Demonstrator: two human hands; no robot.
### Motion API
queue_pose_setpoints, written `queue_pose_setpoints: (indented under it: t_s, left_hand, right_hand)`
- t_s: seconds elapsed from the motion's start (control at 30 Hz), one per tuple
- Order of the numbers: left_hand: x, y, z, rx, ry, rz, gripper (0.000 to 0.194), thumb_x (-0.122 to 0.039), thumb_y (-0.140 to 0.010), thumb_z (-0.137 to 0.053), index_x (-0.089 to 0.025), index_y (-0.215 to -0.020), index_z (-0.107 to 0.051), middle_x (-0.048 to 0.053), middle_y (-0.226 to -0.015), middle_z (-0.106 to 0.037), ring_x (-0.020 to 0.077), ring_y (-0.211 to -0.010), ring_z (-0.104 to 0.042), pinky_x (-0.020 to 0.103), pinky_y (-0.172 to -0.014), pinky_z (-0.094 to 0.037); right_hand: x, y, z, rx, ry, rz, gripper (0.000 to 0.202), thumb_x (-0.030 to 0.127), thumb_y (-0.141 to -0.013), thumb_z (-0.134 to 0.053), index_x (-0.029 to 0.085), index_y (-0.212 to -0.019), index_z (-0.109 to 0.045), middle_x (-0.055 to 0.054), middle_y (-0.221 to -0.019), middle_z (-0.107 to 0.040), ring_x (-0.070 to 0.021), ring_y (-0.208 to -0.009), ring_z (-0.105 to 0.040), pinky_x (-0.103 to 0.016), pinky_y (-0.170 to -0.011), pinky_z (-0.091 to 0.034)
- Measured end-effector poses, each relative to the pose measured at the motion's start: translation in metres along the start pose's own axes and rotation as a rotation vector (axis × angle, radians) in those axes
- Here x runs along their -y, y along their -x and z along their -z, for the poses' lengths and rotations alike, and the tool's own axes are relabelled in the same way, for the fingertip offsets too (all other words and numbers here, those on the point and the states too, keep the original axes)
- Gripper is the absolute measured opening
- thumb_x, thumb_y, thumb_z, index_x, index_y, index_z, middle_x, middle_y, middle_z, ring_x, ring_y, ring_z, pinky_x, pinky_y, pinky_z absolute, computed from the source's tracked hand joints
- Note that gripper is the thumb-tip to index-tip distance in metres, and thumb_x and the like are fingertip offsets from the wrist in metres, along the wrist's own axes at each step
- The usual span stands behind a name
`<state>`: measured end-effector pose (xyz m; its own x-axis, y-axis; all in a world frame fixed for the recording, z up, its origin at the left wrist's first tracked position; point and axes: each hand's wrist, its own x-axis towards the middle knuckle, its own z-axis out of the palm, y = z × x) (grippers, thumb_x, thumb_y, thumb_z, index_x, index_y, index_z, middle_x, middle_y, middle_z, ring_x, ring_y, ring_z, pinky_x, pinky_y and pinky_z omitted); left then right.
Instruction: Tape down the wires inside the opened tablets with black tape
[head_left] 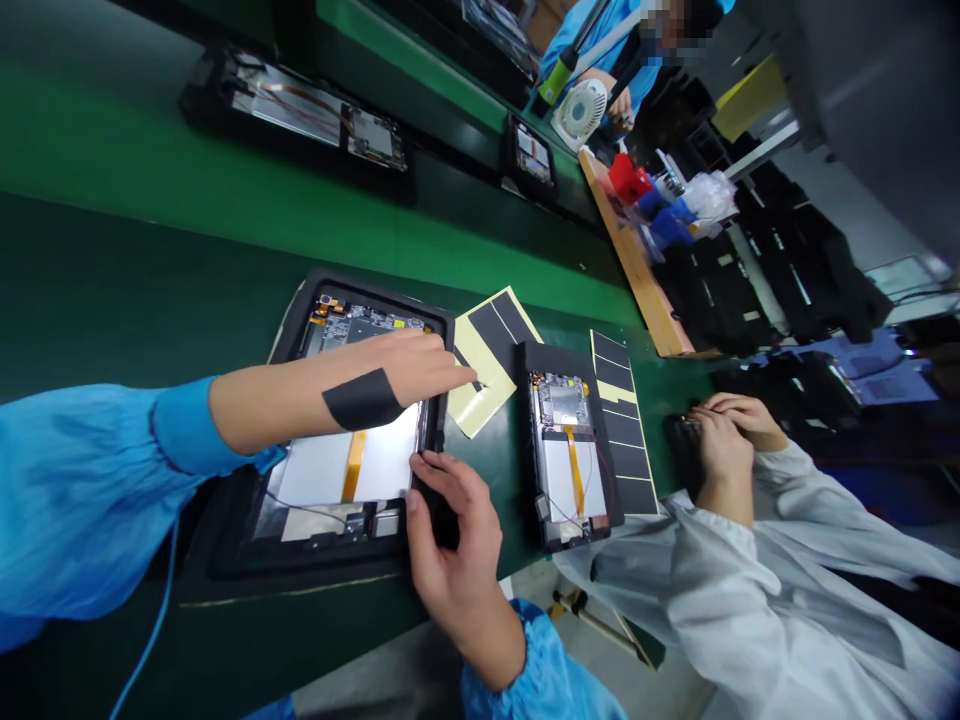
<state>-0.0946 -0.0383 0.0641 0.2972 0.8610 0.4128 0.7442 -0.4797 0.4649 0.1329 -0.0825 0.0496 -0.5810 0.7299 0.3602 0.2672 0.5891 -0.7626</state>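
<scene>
A tablet with its back off [390, 470] lies in a black foam tray [247, 565] in front of me, showing its circuit board, silver battery and orange ribbon cable. Above its upper right part is my left hand [420, 362], index finger stretched out to the right; its other fingertips are hidden. A black adhesive patch [364, 400] is stuck on the back of my left wrist. My right hand [457, 530] touches the tablet's right edge with thumb and index fingertips, which stay apart. Just beyond my left fingertip lies a yellow sheet of black stickers [487, 375].
To the right sit another opened tablet [571, 450] and a second sticker sheet [624, 430]. Further right are a white-sleeved co-worker's hands [724, 440]. More opened devices [300, 110] stand along the green line. Across it, a person in blue is near a small fan [581, 112].
</scene>
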Motion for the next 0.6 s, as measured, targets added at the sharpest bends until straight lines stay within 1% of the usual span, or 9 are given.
queue_pose_setpoints:
  t_s: [0.03,0.1,0.17,0.2,0.3,0.33,0.4,0.5,0.6]
  left_hand:
    - [-0.003,0.003,0.004,-0.03,0.061,0.013,0.049,-0.004,-0.095,-0.034,-0.016,-0.133,-0.063,0.004,-0.096,-0.07,0.0191,-0.093,-0.061,0.031,-0.09,-0.046]
    - [-0.009,0.013,0.009,-0.072,0.267,0.054,0.047,-0.011,-0.095,-0.043,-0.016,-0.141,-0.054,0.002,-0.092,-0.072,0.0165,-0.085,-0.065,0.025,-0.08,-0.049]
    - [-0.014,0.025,0.007,-0.05,0.464,0.095,0.055,-0.015,-0.094,-0.049,-0.02,-0.149,-0.044,-0.001,-0.09,-0.074,0.014,-0.078,-0.069,0.022,-0.072,-0.049]
    - [-0.014,0.03,0.005,-0.006,0.519,0.107,0.06,-0.015,-0.093,-0.05,-0.023,-0.152,-0.039,-0.003,-0.09,-0.075,0.0133,-0.078,-0.07,0.021,-0.072,-0.049]
    - [-0.008,0.038,-0.006,0.152,0.498,0.119,0.069,-0.012,-0.091,-0.045,-0.03,-0.157,-0.033,-0.004,-0.091,-0.076,0.0134,-0.079,-0.071,0.021,-0.075,-0.05]
    - [-0.004,0.038,-0.008,0.207,0.468,0.113,0.071,-0.011,-0.091,-0.045,-0.03,-0.158,-0.032,-0.004,-0.093,-0.076,0.0139,-0.081,-0.071,0.022,-0.076,-0.051]
    - [0.003,0.033,-0.007,0.267,0.409,0.102,0.072,-0.011,-0.091,-0.043,-0.031,-0.16,-0.031,-0.002,-0.097,-0.076,0.015,-0.085,-0.071,0.022,-0.078,-0.051]
    - [0.008,0.024,0.0,0.279,0.343,0.081,0.069,-0.01,-0.091,-0.042,-0.029,-0.157,-0.036,0.0,-0.099,-0.074,0.0161,-0.086,-0.069,0.023,-0.076,-0.05]
    - [0.008,0.022,0.006,0.26,0.32,0.045,0.066,-0.005,-0.087,-0.041,-0.024,-0.15,-0.045,0.003,-0.101,-0.072,0.0169,-0.087,-0.068,0.024,-0.078,-0.05]
  right_hand:
    - [-0.001,0.001,0.0,-0.002,0.008,0.005,0.054,0.007,-0.093,-0.063,0.028,-0.142,-0.049,-0.011,-0.126,-0.074,-0.0261,-0.112,-0.075,-0.047,-0.1,-0.061]
    - [-0.001,0.002,0.0,0.007,0.013,0.005,0.057,0.007,-0.093,-0.063,0.028,-0.144,-0.047,-0.011,-0.129,-0.073,-0.0262,-0.114,-0.074,-0.047,-0.102,-0.059]
    - [-0.001,0.003,0.001,0.022,0.005,-0.006,0.059,0.008,-0.094,-0.063,0.028,-0.146,-0.045,-0.011,-0.13,-0.072,-0.0261,-0.116,-0.073,-0.048,-0.104,-0.058]
    - [-0.001,0.003,0.002,0.029,0.001,-0.012,0.06,0.008,-0.094,-0.063,0.028,-0.146,-0.044,-0.011,-0.13,-0.072,-0.0257,-0.117,-0.073,-0.047,-0.104,-0.058]
    - [0.001,0.003,0.003,0.032,-0.015,-0.032,0.061,0.008,-0.093,-0.063,0.028,-0.147,-0.043,-0.009,-0.128,-0.073,-0.0242,-0.12,-0.071,-0.046,-0.107,-0.055]
    - [0.002,0.003,0.004,0.029,-0.022,-0.042,0.06,0.008,-0.093,-0.063,0.028,-0.146,-0.043,-0.008,-0.128,-0.074,-0.0237,-0.12,-0.071,-0.045,-0.108,-0.055]
    - [0.003,0.002,0.004,0.027,-0.044,-0.07,0.058,0.008,-0.093,-0.064,0.028,-0.144,-0.045,-0.008,-0.127,-0.074,-0.0226,-0.12,-0.071,-0.042,-0.109,-0.054]
    - [0.005,0.001,0.006,0.034,-0.094,-0.122,0.051,0.009,-0.094,-0.064,0.029,-0.138,-0.049,-0.006,-0.125,-0.076,-0.0207,-0.119,-0.072,-0.038,-0.108,-0.054]
    - [0.009,-0.008,0.015,0.084,-0.14,-0.177,0.041,0.011,-0.095,-0.064,0.029,-0.13,-0.053,-0.004,-0.122,-0.077,-0.0188,-0.118,-0.073,-0.033,-0.105,-0.054]
